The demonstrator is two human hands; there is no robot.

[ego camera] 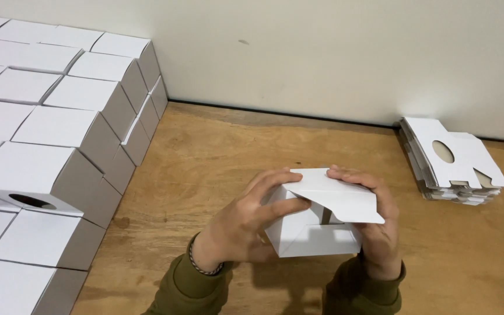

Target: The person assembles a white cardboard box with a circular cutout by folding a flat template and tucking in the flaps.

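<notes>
At centre frame, the left hand [241,224] and right hand [374,224] clasp a small white folded-cardboard box [316,224] by its side walls; it looks light, thin and easily creased.

Lighting: even, moderately bright, soft, from above. Shadows: dark patch on the bench [205,163] beneath the hands and sleeves. Glare: mild on the flat card stack [456,160]. Focus: sharp throughout; slight wide-angle edge stretch.
</notes>
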